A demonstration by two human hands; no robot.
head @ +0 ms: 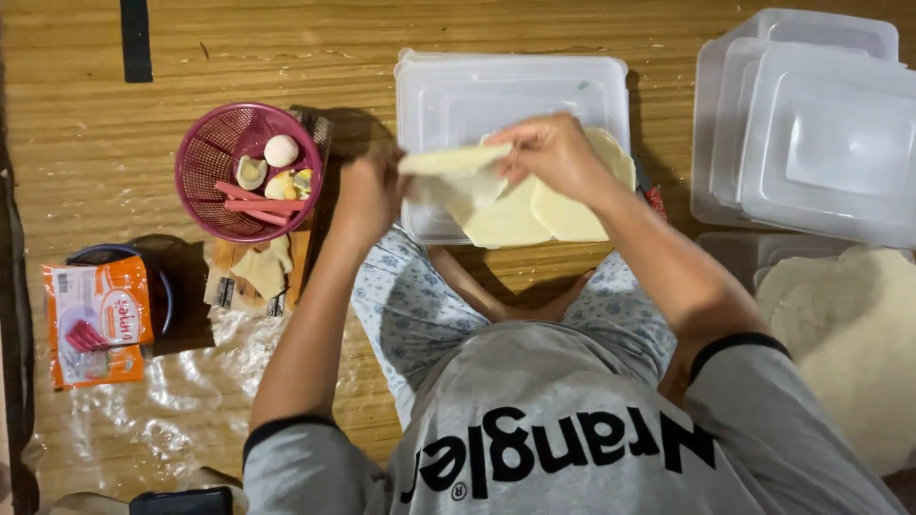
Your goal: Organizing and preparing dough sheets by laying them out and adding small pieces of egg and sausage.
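Two hands up over the lap, both pinching one pale folded dough sheet (448,160) between them: left hand (370,195) closed on its 9 o'clock end, right hand (551,153) gripping the 3 o'clock end with fingers curled. Sheet held just above a clear lidded plastic container (477,91) at 12 o'clock, not resting on it. More round dough sheets (534,215) lie stacked on that lid, under the right hand. At 10 o'clock: pink mesh basket (215,157) with sausage strips, egg pieces and a white ball inside, sitting on a wooden cutting board (250,277) that carries pale slices. At 9 o'clock: orange sausage packet (95,319) lying over a dark bowl (157,277), on crinkled clear plastic film (181,401). At 2 o'clock: stack of clear container lids (811,124). At 4 o'clock: a pile of pale round wrappers (859,334). Everything sits on a wood-grain floor (86,124); person cross-legged on it.
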